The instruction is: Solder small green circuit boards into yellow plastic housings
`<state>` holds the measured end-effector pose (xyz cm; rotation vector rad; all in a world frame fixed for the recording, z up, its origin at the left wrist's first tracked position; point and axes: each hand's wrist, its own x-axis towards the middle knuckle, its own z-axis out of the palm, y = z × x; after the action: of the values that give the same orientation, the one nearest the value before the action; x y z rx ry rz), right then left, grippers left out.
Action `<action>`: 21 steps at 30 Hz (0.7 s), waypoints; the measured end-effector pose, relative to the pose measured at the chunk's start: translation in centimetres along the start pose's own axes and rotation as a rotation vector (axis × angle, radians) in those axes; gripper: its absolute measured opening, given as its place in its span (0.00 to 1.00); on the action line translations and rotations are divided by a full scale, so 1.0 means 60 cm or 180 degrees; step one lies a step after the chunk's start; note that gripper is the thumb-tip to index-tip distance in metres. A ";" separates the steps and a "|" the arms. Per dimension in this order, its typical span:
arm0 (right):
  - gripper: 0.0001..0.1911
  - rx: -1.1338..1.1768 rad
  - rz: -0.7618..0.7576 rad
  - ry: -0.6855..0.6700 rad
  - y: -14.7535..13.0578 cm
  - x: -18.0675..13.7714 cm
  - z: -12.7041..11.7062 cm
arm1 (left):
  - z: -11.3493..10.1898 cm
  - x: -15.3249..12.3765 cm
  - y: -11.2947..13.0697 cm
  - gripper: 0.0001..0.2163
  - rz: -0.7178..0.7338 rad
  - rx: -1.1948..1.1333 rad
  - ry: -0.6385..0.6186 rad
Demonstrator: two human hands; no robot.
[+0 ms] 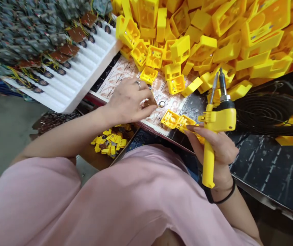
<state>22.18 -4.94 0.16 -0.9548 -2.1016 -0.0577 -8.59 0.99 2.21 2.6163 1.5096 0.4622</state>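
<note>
My right hand (216, 145) is wrapped round a yellow soldering gun (216, 119), its metal tip pointing up and away from me. My left hand (129, 100) rests palm down on the printed paper (118, 77) covering the bench, fingers pinched together on a small brown part I can hardly make out. A small metal ring (162, 104) lies just off those fingertips. Two open yellow plastic housings (177, 120) sit on the bench edge between my hands.
A large heap of yellow plastic housings (213, 30) fills the far side. A white foam tray (84, 65) with brown circuit boards and wires lies at the left. A black fan grille (266, 112) is at the right. A box of yellow scraps (110, 140) sits below the bench.
</note>
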 end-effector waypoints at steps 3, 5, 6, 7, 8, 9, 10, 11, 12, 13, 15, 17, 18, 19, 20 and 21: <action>0.16 -0.0015 0.0056 0.0035 -0.004 -0.006 -0.008 | 0.020 0.013 0.034 0.20 -0.0060 0.0270 0.0006; 0.16 -0.0023 0.0110 0.0041 -0.004 -0.012 -0.013 | 0.031 0.020 0.042 0.18 -0.0200 0.0308 -0.0050; 0.16 -0.0013 0.0130 0.0030 -0.004 -0.015 -0.016 | 0.034 0.022 0.043 0.15 -0.0283 0.0282 -0.0086; 0.16 0.0008 0.0126 0.0021 -0.002 -0.018 -0.019 | 0.036 0.023 0.042 0.14 -0.0369 0.0213 -0.0124; 0.15 0.0025 0.0110 0.0021 -0.001 -0.020 -0.021 | 0.037 0.023 0.039 0.12 -0.0452 0.0087 -0.0157; 0.15 0.0031 0.0077 0.0044 0.001 -0.022 -0.023 | 0.037 0.022 0.036 0.12 -0.0527 -0.0093 -0.0180; 0.15 0.0025 0.0058 0.0056 0.003 -0.024 -0.025 | 0.035 0.021 0.032 0.12 -0.0592 -0.0313 -0.0192; 0.15 0.0019 0.0060 0.0065 0.005 -0.025 -0.026 | 0.033 0.019 0.029 0.13 -0.0643 -0.0538 -0.0191; 0.14 0.0024 0.0057 0.0085 0.006 -0.025 -0.026 | 0.031 0.017 0.026 0.14 -0.0683 -0.0740 -0.0178; 0.14 0.0041 0.0064 0.0082 0.006 -0.025 -0.026 | 0.029 0.015 0.025 0.14 -0.0714 -0.0897 -0.0154; 0.13 0.0127 0.0050 0.0075 0.004 -0.022 -0.025 | 0.028 0.011 0.024 0.14 -0.0757 -0.1054 -0.0074; 0.11 0.0231 0.0048 0.0050 0.000 -0.019 -0.025 | 0.029 0.008 0.026 0.14 -0.0728 -0.1099 -0.0040; 0.09 0.0294 0.0078 0.0014 -0.003 -0.018 -0.027 | 0.030 0.006 0.028 0.13 -0.0694 -0.1095 -0.0054; 0.07 0.0392 0.0109 -0.0032 -0.005 -0.019 -0.031 | 0.031 0.005 0.030 0.13 -0.0653 -0.1061 -0.0077; 0.06 0.0492 0.0124 -0.0089 -0.006 -0.022 -0.036 | 0.033 0.003 0.032 0.13 -0.0606 -0.1003 -0.0102; 0.09 0.0566 0.0139 -0.0168 -0.007 -0.027 -0.042 | 0.035 0.002 0.035 0.12 -0.0553 -0.0930 -0.0123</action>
<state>24.22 -7.10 0.84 -0.9029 -2.0934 0.1756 -6.18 0.17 0.73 2.2408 1.5114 0.5639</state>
